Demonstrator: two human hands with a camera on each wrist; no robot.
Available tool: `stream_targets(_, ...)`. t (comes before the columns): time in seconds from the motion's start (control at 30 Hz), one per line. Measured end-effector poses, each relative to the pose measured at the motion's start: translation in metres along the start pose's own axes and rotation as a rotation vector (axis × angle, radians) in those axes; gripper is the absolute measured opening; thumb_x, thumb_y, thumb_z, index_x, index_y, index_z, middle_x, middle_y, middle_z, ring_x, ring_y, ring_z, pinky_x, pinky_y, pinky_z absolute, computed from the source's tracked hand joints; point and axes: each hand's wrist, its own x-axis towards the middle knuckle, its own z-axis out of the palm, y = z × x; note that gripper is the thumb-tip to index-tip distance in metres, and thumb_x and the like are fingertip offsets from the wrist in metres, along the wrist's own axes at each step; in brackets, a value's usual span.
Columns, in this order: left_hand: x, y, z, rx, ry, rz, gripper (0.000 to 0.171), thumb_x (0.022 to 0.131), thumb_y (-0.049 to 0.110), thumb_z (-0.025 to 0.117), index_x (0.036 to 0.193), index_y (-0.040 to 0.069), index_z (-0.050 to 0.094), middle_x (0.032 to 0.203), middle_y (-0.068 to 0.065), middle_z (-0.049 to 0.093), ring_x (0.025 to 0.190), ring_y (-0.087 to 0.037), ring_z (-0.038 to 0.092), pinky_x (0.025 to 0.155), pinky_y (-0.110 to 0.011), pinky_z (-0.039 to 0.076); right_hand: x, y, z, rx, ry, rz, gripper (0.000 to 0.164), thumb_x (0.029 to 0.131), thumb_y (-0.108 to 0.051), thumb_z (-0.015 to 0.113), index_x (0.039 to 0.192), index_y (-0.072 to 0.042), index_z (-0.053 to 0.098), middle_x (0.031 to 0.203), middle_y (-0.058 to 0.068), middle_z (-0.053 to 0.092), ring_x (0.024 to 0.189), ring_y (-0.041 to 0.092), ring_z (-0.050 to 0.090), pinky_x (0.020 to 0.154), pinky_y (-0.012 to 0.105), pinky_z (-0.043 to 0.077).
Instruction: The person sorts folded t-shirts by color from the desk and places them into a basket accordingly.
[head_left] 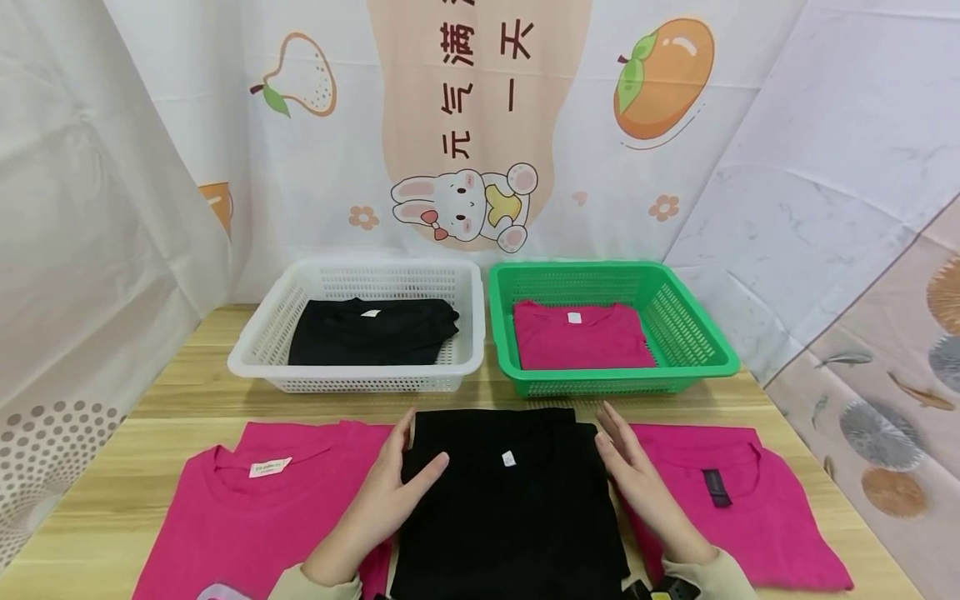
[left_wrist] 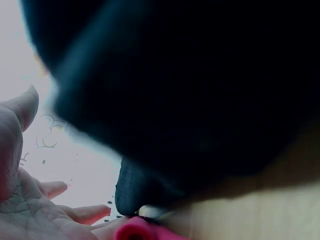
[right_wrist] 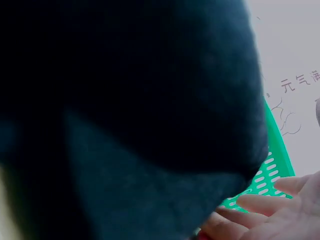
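A folded black T-shirt [head_left: 510, 525] with a small white neck label lies at the front middle of the table. Along its left edge is my left hand [head_left: 386, 487], fingers extended and thumb reaching over the black cloth. My right hand [head_left: 641, 483] lies along the opposite edge, fingers pointing forward with their tips at the shirt's upper right corner. In the left wrist view the dark cloth [left_wrist: 175, 100] fills most of the picture beside the spread left fingers. Dark fabric [right_wrist: 150, 125] also looms large in the right wrist view, next to straight right fingers.
Folded pink T-shirts lie left [head_left: 277, 508] and right [head_left: 750, 517] of the black one. Behind stand a white basket [head_left: 352, 372] holding a black shirt [head_left: 367, 337] and a green basket [head_left: 615, 377] holding a pink shirt [head_left: 581, 342]. A printed curtain [head_left: 315, 167] hangs behind.
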Motion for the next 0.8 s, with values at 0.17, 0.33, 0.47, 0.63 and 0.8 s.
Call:
stream_targets(0.17, 0.0009, -0.0014, -0.0005, -0.028, -0.004, -0.011, 0.087, 0.095, 0.049, 0.06, 0.159, 0.012, 0.014, 0.164, -0.016, 0.018, 0.148, -0.042, 0.023, 0.113, -0.065, 0.03, -0.001, 0.0017, -0.0003, 0.061, -0.01, 0.064, 0.061, 0.109, -0.029, 0.036, 0.159, -0.01, 0.007, 0.163, 0.023, 0.014, 0.148, 0.048, 0.015, 0.112, 0.07, 0.024)
stream_targets(0.33, 0.0009, -0.0018, -0.0007, -0.012, -0.009, -0.028, 0.088, 0.094, 0.051, 0.061, 0.159, 0.012, 0.015, 0.164, -0.017, 0.019, 0.149, -0.043, 0.022, 0.112, -0.066, 0.029, -0.001, 0.002, -0.0002, 0.097, -0.013, 0.156, 0.061, 0.107, -0.036, 0.039, 0.158, -0.014, 0.013, 0.163, 0.023, 0.015, 0.149, 0.048, 0.016, 0.114, 0.07, 0.022)
stream_targets(0.47, 0.0007, -0.001, -0.0004, 0.023, 0.004, -0.039, 0.088, 0.092, 0.052, 0.063, 0.157, 0.011, 0.02, 0.161, -0.02, 0.027, 0.147, -0.043, 0.026, 0.111, -0.067, 0.03, -0.0002, 0.0026, -0.0002, 0.085, -0.014, 0.203, 0.061, 0.106, -0.039, 0.042, 0.157, -0.015, 0.018, 0.161, 0.025, 0.019, 0.147, 0.049, 0.02, 0.111, 0.069, 0.028)
stream_targets(0.63, 0.0001, 0.0, -0.0002, 0.04, 0.011, -0.043, 0.082, 0.089, 0.05, 0.068, 0.153, 0.012, 0.034, 0.152, -0.023, 0.041, 0.141, -0.041, 0.038, 0.109, -0.064, 0.036, 0.0023, 0.0042, -0.0003, 0.061, -0.018, 0.238, 0.058, 0.104, -0.038, 0.049, 0.154, -0.018, 0.026, 0.154, 0.025, 0.032, 0.13, 0.042, 0.045, 0.089, 0.043, 0.048)
stream_targets(0.8, -0.0002, -0.0024, -0.0018, -0.013, -0.013, -0.071, 0.078, 0.084, 0.039, 0.077, 0.149, 0.013, 0.042, 0.149, -0.022, 0.044, 0.136, -0.039, 0.044, 0.105, -0.062, 0.041, 0.0028, 0.0066, -0.0005, 0.057, -0.046, 0.249, 0.056, 0.1, -0.033, 0.058, 0.149, -0.017, 0.038, 0.101, 0.013, 0.059, 0.076, 0.015, 0.054, 0.066, 0.028, 0.045)
